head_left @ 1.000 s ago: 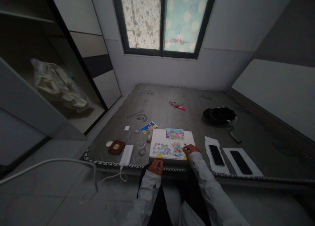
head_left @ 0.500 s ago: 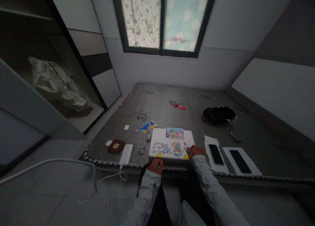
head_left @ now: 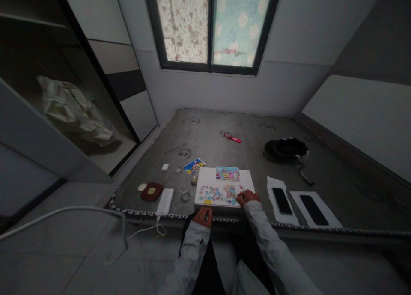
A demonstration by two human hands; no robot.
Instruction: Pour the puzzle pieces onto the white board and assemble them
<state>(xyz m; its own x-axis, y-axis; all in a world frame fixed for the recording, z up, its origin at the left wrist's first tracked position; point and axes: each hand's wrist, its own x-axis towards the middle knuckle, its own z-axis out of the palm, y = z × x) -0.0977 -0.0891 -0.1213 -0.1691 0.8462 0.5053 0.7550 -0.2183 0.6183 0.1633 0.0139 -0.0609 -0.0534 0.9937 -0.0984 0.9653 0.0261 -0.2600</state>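
1. Grey-sleeved, the right hand [head_left: 248, 197] lies on the near right corner of the white board [head_left: 208, 178], fingers bent down onto the loose puzzle pieces [head_left: 218, 195]. It is too small to tell whether its grip is clamped on a piece.
2. The left hand [head_left: 203, 216] sits curled at the board's near edge. Whether its grip holds anything cannot be told.
3. The pieces are spread over the board's near half, and a colourful picture [head_left: 227, 174] lies at its far edge.
4. The board rests on a bare grey mattress [head_left: 212, 136].
5. Just left of the board stand a small glass [head_left: 184, 192] and a colourful card [head_left: 194, 166]. Further left lie a white oblong device [head_left: 165, 201] and a red-brown case [head_left: 151, 191].
6. Right of the board, two dark phones [head_left: 281, 201] lie on white sheets.
7. Beyond the board are a red wrapper [head_left: 231, 137] and a black hat [head_left: 285, 148].
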